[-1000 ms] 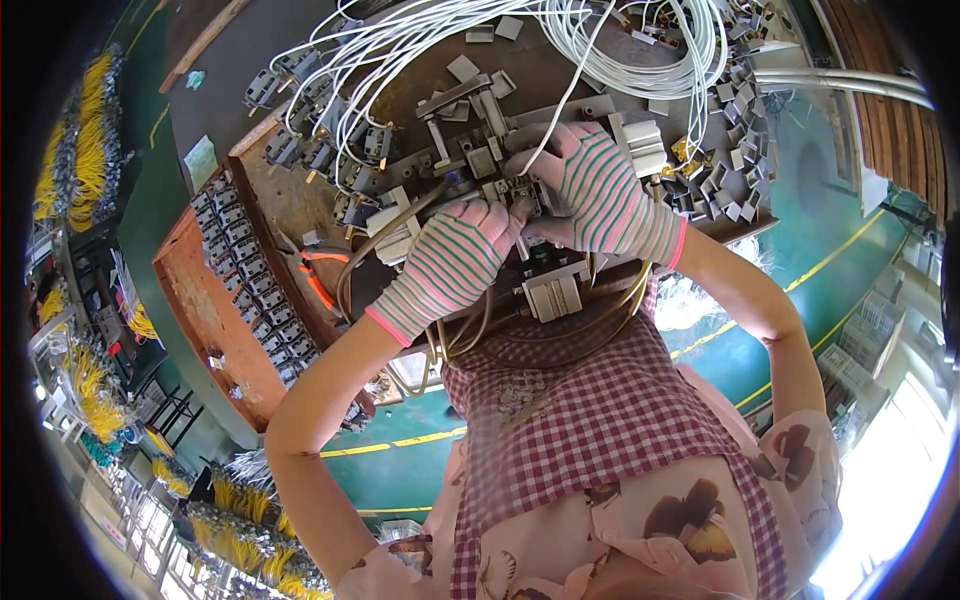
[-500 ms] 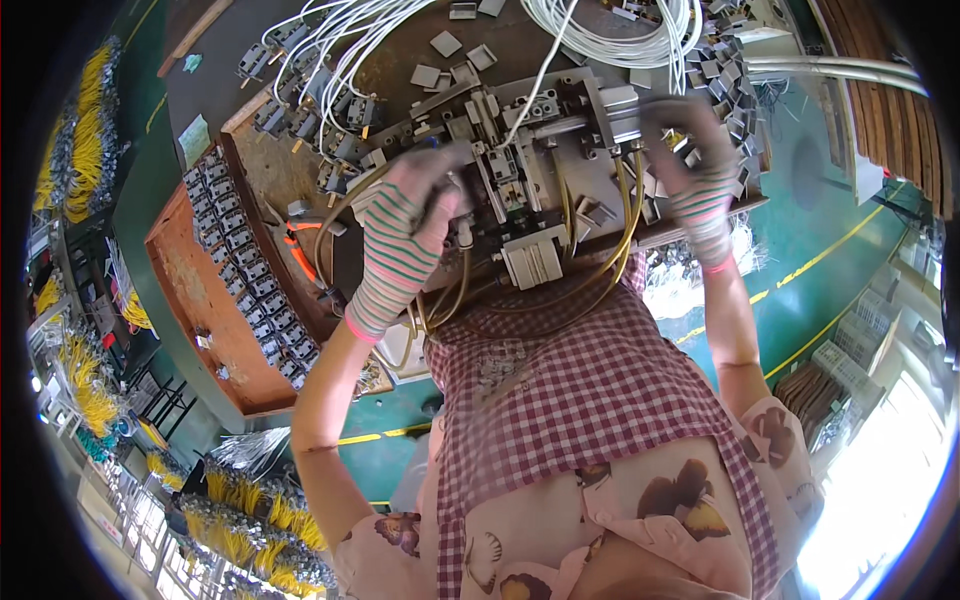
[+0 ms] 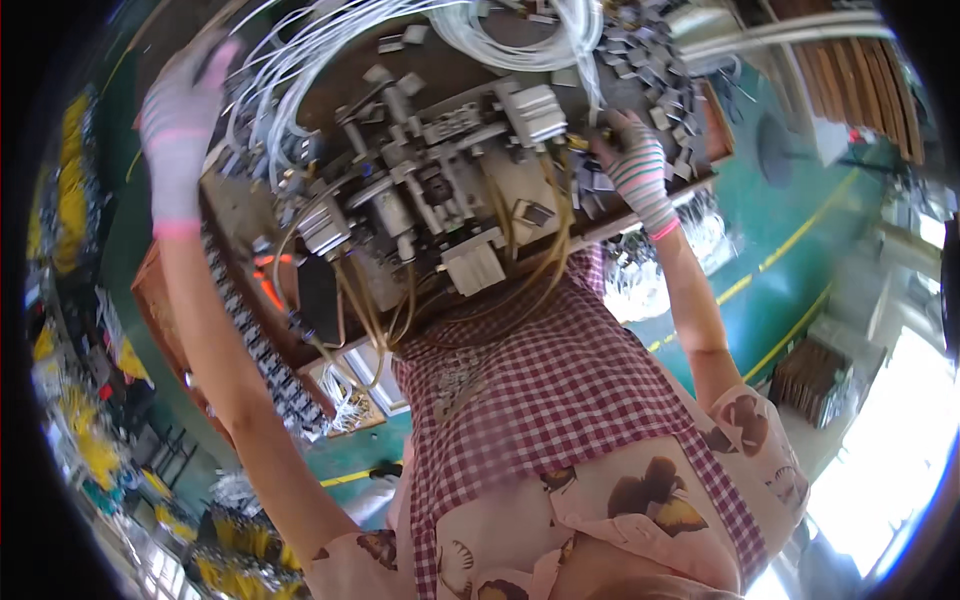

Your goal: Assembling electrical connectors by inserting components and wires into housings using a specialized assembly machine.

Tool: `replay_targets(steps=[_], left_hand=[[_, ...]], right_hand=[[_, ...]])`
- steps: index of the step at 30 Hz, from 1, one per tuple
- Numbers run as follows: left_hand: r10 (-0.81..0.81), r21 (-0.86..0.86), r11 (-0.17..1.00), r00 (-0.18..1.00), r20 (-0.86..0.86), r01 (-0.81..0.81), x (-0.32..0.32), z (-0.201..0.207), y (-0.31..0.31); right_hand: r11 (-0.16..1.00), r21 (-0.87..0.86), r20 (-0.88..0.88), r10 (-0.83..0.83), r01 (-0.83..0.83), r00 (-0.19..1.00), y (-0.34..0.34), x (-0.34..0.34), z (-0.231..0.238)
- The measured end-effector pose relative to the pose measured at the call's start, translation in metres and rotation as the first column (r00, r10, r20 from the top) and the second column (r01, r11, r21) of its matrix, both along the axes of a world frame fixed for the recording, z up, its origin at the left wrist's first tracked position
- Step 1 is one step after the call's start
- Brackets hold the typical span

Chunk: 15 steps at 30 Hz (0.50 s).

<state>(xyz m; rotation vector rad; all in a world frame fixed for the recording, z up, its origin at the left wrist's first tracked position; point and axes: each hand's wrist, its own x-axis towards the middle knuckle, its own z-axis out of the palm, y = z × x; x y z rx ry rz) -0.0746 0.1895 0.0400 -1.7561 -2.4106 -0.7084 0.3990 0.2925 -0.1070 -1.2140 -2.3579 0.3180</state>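
Note:
My left hand [image 3: 185,120], in a striped glove, is raised at the far left beside the white cables [image 3: 330,45]. Motion smears its fingers, so whether they hold anything cannot be made out. My right hand [image 3: 638,172], also gloved, is at the right end of the metal clamping fixture [image 3: 430,185], just below the hanging end of the white cable coil [image 3: 520,50]. Its fingers are curled together among small metal pieces; what lies in them is hidden. No cable runs into the middle of the fixture.
Small grey metal housings [image 3: 650,75] lie heaped at the back right. A wooden tray [image 3: 170,320] with rows of metal parts stands at left, near orange-handled pliers [image 3: 268,285]. Brown hoses [image 3: 550,270] loop along the front edge of the bench.
My left hand has swung from the fixture up and out to the far left. The cable no longer runs into the fixture. My right hand has lowered slightly in view, its fingers more closed.

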Motion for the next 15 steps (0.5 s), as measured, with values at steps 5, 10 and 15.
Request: replay_targets(steps=[5, 10, 15], left_hand=[[0.037, 0.261, 0.964, 0.954, -0.299, 0.045, 0.004, -0.021, -0.028], [0.361, 0.417, 0.868, 0.919, -0.159, -0.269, -0.062, -0.067, -0.122], [0.506, 0.253, 0.632, 0.638, 0.581, -0.732, -0.132, -0.109, -0.259]], right_hand=[[0.682, -0.727, -0.411, -0.337, -0.081, 0.847, -0.013, 0.046, 0.035], [0.712, -0.475, -0.699, 0.051, -0.516, 0.714, -0.022, 0.075, 0.092], [0.963, 0.171, -0.184, -0.176, 0.208, 0.967, 0.026, 0.069, 0.078]])
